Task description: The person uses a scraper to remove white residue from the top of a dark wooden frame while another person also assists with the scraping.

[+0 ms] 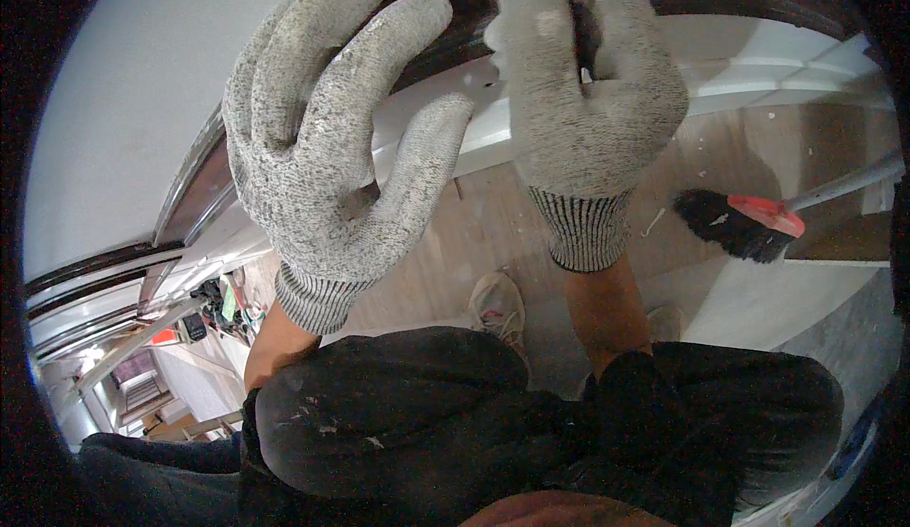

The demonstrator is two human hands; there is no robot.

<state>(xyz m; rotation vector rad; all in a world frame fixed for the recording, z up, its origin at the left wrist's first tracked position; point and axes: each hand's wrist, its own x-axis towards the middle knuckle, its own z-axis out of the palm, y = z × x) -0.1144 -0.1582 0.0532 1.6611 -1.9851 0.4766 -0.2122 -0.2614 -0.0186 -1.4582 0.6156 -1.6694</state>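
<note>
Both my hands wear grey speckled knit work gloves with ribbed cuffs. My left hand (348, 143) is raised with its fingers spread, and nothing shows in its grasp. Behind its fingertips runs dark brown, glossy trim (462, 22), probably wood. My right hand (590, 93) is up beside it in front of the same trim, the thumb extended and the other fingers curled. Its fingertips reach the top edge of the view, so whether they pinch something cannot be seen. Below the trim lies a white ledge or skirting (487, 136).
A broom with black bristles and a red head (768, 215) rests on the wood-look floor (441, 243) at right, among small scraps. My shoe (498, 306) is below. At left are a pale wall panel (142, 79), a long pole (135, 346) and a heap of tools (227, 303).
</note>
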